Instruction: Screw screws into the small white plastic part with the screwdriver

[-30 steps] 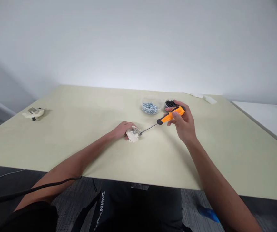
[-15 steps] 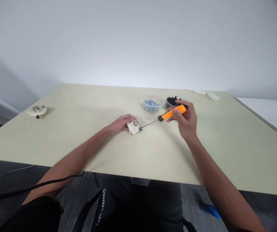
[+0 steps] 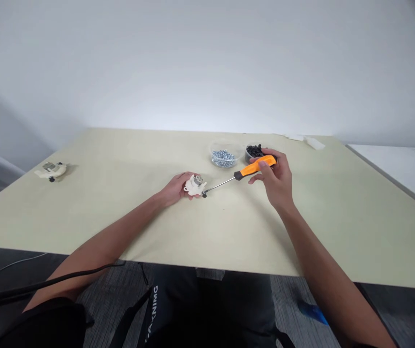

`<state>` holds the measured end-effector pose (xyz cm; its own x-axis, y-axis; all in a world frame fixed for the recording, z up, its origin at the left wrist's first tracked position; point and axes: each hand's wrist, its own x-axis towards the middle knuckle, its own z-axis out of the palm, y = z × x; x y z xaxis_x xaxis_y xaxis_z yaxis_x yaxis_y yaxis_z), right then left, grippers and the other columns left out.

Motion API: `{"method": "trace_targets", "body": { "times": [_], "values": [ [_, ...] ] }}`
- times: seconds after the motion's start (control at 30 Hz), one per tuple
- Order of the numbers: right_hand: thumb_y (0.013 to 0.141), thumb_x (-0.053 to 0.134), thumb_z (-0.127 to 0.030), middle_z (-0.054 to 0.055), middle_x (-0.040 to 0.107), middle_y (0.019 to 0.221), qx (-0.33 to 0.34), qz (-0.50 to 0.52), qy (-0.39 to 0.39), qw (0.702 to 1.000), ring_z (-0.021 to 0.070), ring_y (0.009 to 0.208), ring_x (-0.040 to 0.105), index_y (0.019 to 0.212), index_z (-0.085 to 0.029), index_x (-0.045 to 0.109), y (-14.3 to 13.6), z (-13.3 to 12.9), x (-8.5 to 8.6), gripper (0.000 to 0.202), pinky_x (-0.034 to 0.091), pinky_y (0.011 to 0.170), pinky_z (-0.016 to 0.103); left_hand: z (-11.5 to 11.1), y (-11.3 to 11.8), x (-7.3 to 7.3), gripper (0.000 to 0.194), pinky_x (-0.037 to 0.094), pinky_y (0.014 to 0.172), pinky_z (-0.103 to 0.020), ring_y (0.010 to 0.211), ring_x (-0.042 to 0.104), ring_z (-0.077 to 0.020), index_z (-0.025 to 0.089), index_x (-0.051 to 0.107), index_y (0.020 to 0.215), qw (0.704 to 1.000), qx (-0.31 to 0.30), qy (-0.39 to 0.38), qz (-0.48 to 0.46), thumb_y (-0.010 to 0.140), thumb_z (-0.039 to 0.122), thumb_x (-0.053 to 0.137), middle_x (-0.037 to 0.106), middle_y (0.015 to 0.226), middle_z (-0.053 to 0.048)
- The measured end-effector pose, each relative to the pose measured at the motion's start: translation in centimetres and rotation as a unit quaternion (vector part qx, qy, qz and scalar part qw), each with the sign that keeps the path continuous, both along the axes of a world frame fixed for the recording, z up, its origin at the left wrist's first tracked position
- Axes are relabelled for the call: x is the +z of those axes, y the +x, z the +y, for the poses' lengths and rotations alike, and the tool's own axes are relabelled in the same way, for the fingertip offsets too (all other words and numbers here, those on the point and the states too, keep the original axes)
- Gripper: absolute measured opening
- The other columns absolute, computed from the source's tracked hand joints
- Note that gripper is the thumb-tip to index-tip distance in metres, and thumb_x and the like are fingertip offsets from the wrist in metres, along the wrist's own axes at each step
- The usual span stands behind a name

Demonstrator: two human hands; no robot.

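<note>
My left hand (image 3: 177,189) grips a small cream plastic part (image 3: 193,186) with a grey motor-like cylinder (image 3: 198,179) on top, just above the table. A small black piece (image 3: 204,194) sits at its lower right edge. My right hand (image 3: 279,179) is closed around the orange and black handle of a screwdriver (image 3: 254,167). The screwdriver's thin shaft slants down to the left, its tip at the black piece. Whether a screw is at the tip is too small to tell.
Behind the hands stand a clear tub of silvery screws (image 3: 223,158) and a tub of small black pieces (image 3: 254,152). A similar cream part (image 3: 52,170) lies at the far left. White scraps (image 3: 313,142) lie at the back right of the table (image 3: 207,237).
The cream part in my left hand has turned slightly, and its black piece sits a little further left. My screwdriver has followed, with its tip still at that piece.
</note>
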<state>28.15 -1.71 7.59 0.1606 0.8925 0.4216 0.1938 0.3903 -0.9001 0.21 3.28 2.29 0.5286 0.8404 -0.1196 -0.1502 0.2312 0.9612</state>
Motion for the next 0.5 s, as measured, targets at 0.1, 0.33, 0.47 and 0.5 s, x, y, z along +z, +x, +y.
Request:
{"method": "trace_targets", "body": {
  "times": [0.1,0.33,0.47,0.5],
  "values": [
    [0.082,0.061,-0.057,0.005,0.06,0.096,-0.002,-0.011,-0.005,1.0,0.0184,0.076,0.063,0.101,-0.026,0.055,0.17,0.04,-0.17,0.037,0.055,0.049,0.028,-0.07,0.0,0.07,0.04,0.045,0.04,-0.023,0.056,0.065,-0.0167,0.01,0.057,0.106,1.0,-0.005,0.006,0.017,0.086,0.044,0.055,0.069,0.089,-0.013],
    [0.086,0.054,-0.05,0.007,0.062,0.108,0.028,-0.039,-0.011,0.999,0.0176,0.077,0.062,0.114,-0.026,0.057,0.4,-0.34,0.33,0.037,0.051,0.048,0.026,-0.22,0.16,0.1,0.04,0.044,0.041,-0.022,0.05,0.061,-0.0137,0.011,0.058,0.099,0.999,0.006,0.021,0.046,0.087,0.05,0.052,0.069,0.074,-0.01],
    [0.085,0.057,-0.052,0.006,0.063,0.103,0.025,-0.033,-0.03,0.999,0.0122,0.058,0.058,0.12,-0.027,0.054,0.4,-0.41,0.44,0.043,0.047,0.043,0.025,-0.11,0.17,0.01,0.041,0.044,0.041,-0.022,0.049,0.06,-0.013,0.013,0.06,0.094,0.998,0.017,0.008,0.055,0.087,0.052,0.052,0.067,0.069,-0.007],
    [0.084,0.058,-0.054,0.005,0.063,0.099,0.019,-0.033,-0.035,0.999,0.0113,0.055,0.056,0.118,-0.027,0.053,0.39,-0.37,0.37,0.044,0.046,0.042,0.025,-0.09,0.17,0.01,0.041,0.044,0.041,-0.022,0.049,0.059,-0.0128,0.013,0.06,0.094,0.998,0.02,0.005,0.058,0.087,0.053,0.052,0.067,0.068,-0.006]
  ]
}}
